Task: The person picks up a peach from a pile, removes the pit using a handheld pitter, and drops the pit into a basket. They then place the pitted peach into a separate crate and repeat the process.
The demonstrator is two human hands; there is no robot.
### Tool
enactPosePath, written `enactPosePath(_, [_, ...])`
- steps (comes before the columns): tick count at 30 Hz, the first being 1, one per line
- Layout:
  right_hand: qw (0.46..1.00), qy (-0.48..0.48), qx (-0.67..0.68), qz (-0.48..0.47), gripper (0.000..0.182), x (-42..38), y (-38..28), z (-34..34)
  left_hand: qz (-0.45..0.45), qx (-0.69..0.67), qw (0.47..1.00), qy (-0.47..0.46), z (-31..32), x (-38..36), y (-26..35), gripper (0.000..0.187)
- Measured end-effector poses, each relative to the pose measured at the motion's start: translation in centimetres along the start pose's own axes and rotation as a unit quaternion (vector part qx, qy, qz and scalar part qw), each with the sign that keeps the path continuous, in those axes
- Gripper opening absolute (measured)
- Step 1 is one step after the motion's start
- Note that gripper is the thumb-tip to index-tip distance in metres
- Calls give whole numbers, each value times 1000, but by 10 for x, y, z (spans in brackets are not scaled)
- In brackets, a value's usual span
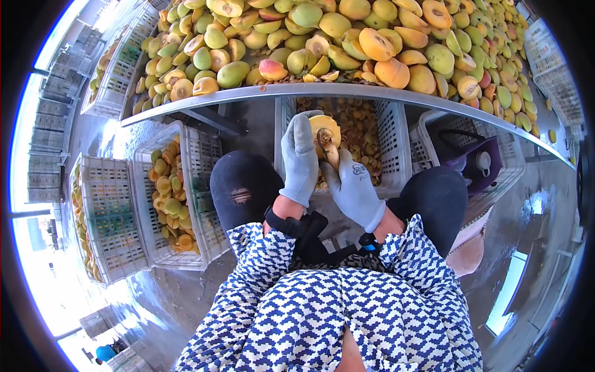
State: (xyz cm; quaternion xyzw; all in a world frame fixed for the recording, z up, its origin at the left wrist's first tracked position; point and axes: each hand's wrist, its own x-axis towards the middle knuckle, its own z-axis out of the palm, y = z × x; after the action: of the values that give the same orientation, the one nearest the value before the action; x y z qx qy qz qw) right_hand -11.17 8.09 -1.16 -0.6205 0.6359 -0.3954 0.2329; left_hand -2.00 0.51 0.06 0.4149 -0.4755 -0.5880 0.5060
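Note:
My left hand point(300, 155), in a grey glove, is closed around a yellow peach half point(328, 126), cut face toward me. In my gloved right hand point(357, 189) I grip a pitting spoon point(331, 154) with a pale handle. Its dark curved end lies against the middle of the cut face, where the brown pit area shows. Both hands are above a white crate point(392, 139) holding brown pits and scraps point(365, 133), just in front of the metal table edge point(260, 92).
Many peach halves point(372, 43) are heaped on the table ahead. Crates of peach halves point(170, 198) stand on the floor at my left. To my right, a crate point(514, 164) holds a purple container point(480, 164). My knees flank the pit crate.

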Motion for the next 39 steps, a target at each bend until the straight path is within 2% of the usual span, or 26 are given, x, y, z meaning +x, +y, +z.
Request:
enactPosePath(7, [998, -27, 61, 0, 23, -6, 3, 5, 30, 58, 998, -11, -6, -2, -3, 44])
enactPosePath(9, [967, -138, 206, 59, 22, -3, -2, -7, 21, 59, 997, -46, -10, -1, -4, 47])
enactPosePath(10, [967, -138, 207, 58, 22, -2, -7, -17, 21, 60, 997, -46, -11, -2, -1, 47])
enactPosePath(11, [865, -234, 391, 209, 22, 1, -14, -29, -10, 34, 997, -71, -11, -3, 3, 49])
enactPosePath(12, [698, -312, 545, 343, 24, 2, -17, -36, -40, 7, 995, -96, -10, -3, 6, 51])
enactPosePath(13, [700, -312, 545, 341, 24, 1, -16, -38, -38, 7, 995, -96, -9, -4, 6, 51])
enactPosePath(16, [583, -306, 680, 323, 29, -4, -15, -38, -107, -85, 980, -143, -9, 0, 2, 51])
enactPosePath(17, [585, -307, 678, 322, 29, -5, -12, -38, -104, -86, 980, -144, -7, 0, -1, 51])
enactPosePath(19, [573, -305, 696, 307, 28, -4, -12, -42, -223, -253, 937, -89, -4, 1, -8, 50])
enactPosePath(20, [597, -301, 683, 294, 27, -5, -16, -50, -228, -301, 926, -21, -8, 6, -14, 50])
enactPosePath(21, [604, -305, 677, 289, 27, -5, -17, -54, -239, -283, 929, 6, -22, 11, -14, 48])
enactPosePath(23, [657, -241, 650, 296, 27, -3, -19, -62, -210, -266, 937, -80, -38, 13, 3, 48])
enactPosePath(25, [807, -217, 478, 272, 28, 4, -14, -63, -163, -182, 969, 19, -27, 5, 25, 50])
enactPosePath(26, [929, -158, 290, 164, 27, 6, 0, -55, -149, -171, 974, -7, -35, 5, 29, 49])
enactPosePath(27, [992, -84, 85, 44, 27, 8, 19, -45, -139, -173, 975, -6, -43, 4, 37, 49])
enactPosePath(28, [992, -85, 82, 34, 27, 5, 42, -36, -124, -192, 974, -9, -50, 3, 45, 47])
enactPosePath(29, [976, -152, -156, -13, 26, -4, 68, -26, -110, -209, 972, -13, -60, 2, 53, 46])
enactPosePath(30, [898, -204, -386, -58, 27, -10, 77, -21, -63, -161, 985, -4, -82, 1, 61, 42])
enactPosePath(31, [897, -197, -389, -67, 27, -8, 67, -20, -18, -128, 991, 43, -102, -7, 81, 39])
enactPosePath(32, [906, -179, -384, 22, 27, -8, 56, -20, 70, -106, 979, 162, -134, -2, 78, 35])
enactPosePath(33, [906, -161, -374, 112, 27, -13, 49, -21, 40, -63, 976, 204, -168, -18, 101, 37])
enactPosePath(34, [884, -205, -413, 73, 26, -28, 106, -2, 117, 112, 960, 230, -211, -24, 104, 41])
enactPosePath(35, [859, -245, -449, 29, 25, -42, 162, 18, 187, 288, 907, 244, -250, -29, 100, 46])
enactPosePath(36, [832, -280, -480, -18, 24, -56, 218, 37, 159, 503, 794, 302, -277, -36, 93, 48])
enactPosePath(37, [844, -281, -456, 36, 25, -44, 177, 22, 121, 684, 629, 349, -295, -39, 87, 50])
enactPosePath(39, [859, -271, -409, 144, 28, -16, 76, -12, 118, 690, 614, 365, -294, -32, 92, 46])
